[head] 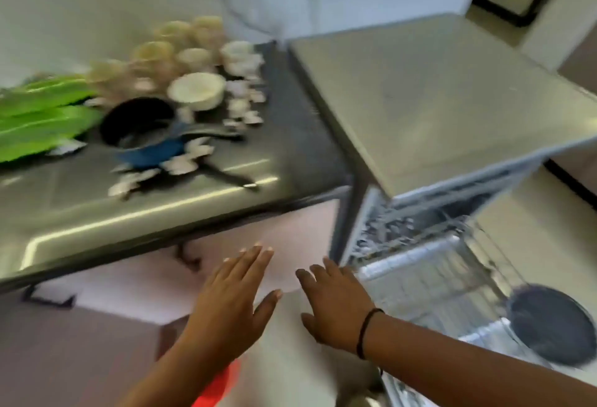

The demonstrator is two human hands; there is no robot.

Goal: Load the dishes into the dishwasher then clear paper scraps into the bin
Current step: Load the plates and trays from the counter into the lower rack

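Observation:
The view is blurred. On the steel table (97,209) stand a blue saucepan (145,135), a cream bowl (197,90), several pale cups (151,54) and a stack of white dishes (239,54). White paper scraps (242,100) lie scattered around them. To the right, the dishwasher (420,90) is open, its rack (429,271) pulled out with a dark round dish (552,326) in it. My left hand (232,303) and my right hand (336,306) hover below the table edge, fingers straight and spread, holding nothing.
Green leafy plastic items (42,116) lie at the table's left. A black utensil handle (226,174) rests near the table's front edge. Something red (219,387) shows low between my arms. Pale floor lies under the table.

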